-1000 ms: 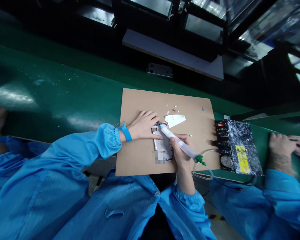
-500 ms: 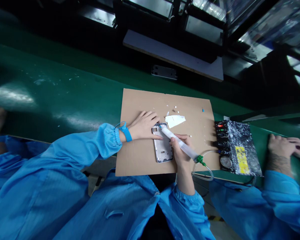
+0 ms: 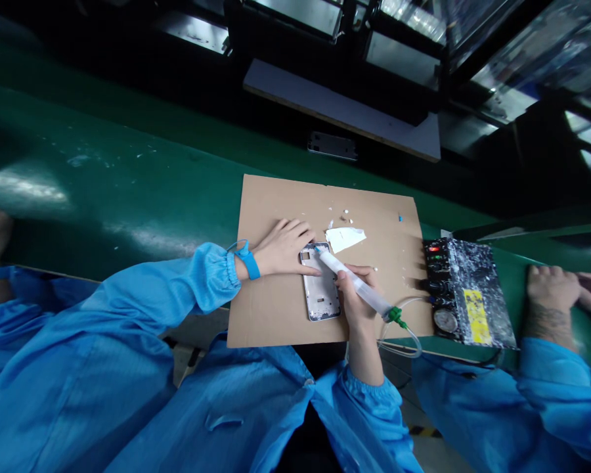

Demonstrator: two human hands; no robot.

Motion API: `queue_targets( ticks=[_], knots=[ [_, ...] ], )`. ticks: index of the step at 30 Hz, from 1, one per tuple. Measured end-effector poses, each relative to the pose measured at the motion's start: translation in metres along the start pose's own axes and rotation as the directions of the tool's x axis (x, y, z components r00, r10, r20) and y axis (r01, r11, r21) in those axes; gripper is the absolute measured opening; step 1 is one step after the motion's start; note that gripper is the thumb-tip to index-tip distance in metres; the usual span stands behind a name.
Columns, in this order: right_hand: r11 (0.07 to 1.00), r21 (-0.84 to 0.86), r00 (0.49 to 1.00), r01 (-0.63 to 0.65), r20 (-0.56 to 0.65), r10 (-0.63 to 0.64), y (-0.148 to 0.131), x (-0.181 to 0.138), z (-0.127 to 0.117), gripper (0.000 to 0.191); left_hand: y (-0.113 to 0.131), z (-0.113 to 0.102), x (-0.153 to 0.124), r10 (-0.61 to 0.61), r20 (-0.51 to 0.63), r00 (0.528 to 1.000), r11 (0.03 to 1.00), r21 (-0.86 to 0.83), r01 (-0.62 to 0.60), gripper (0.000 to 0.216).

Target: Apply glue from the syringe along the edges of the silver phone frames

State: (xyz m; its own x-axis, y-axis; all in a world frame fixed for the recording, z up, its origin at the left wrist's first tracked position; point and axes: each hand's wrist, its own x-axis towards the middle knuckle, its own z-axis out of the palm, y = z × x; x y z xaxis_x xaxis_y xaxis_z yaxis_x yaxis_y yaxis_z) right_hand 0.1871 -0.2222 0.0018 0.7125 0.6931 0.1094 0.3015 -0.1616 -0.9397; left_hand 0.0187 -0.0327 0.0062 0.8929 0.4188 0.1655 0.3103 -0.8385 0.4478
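Observation:
A silver-grey phone frame [image 3: 321, 295] lies on the cardboard sheet [image 3: 270, 315]. My left hand [image 3: 284, 248] steadies it, fingers by its upper left corner and thumb over its left side. My right hand [image 3: 358, 299] is closed around a translucent dispensing syringe [image 3: 345, 272], held slanted like a pen. Its blue tip [image 3: 318, 249] is at the top end of the frame; whether it touches is too small to tell. A green cap [image 3: 396, 316] with a clear hose closes the syringe's rear end.
A paint-spattered dispenser box [image 3: 467, 289] with a gauge stands right of the cardboard. White paper [image 3: 345, 238] and small crumbs lie above the frame. Another phone frame [image 3: 332, 146] sits farther back beneath a shelf board [image 3: 339, 108]. A co-worker's hands [image 3: 554, 289] rest at the right.
The far phone frame has shifted slightly right. The syringe tip has moved a little to the right at the top of the near frame. My left hand stays in place.

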Motion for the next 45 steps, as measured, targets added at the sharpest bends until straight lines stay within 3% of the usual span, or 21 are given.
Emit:
queue_targets(
  ticks=[45],
  knots=[
    [0.999, -0.002, 0.999, -0.035, -0.007, 0.035, 0.0032, 0.0006, -0.0032, 0.046, 0.0, 0.0, -0.0001, -0.002, 0.007, 1.0, 0.999, -0.034, 0.002, 0.079]
  ],
)
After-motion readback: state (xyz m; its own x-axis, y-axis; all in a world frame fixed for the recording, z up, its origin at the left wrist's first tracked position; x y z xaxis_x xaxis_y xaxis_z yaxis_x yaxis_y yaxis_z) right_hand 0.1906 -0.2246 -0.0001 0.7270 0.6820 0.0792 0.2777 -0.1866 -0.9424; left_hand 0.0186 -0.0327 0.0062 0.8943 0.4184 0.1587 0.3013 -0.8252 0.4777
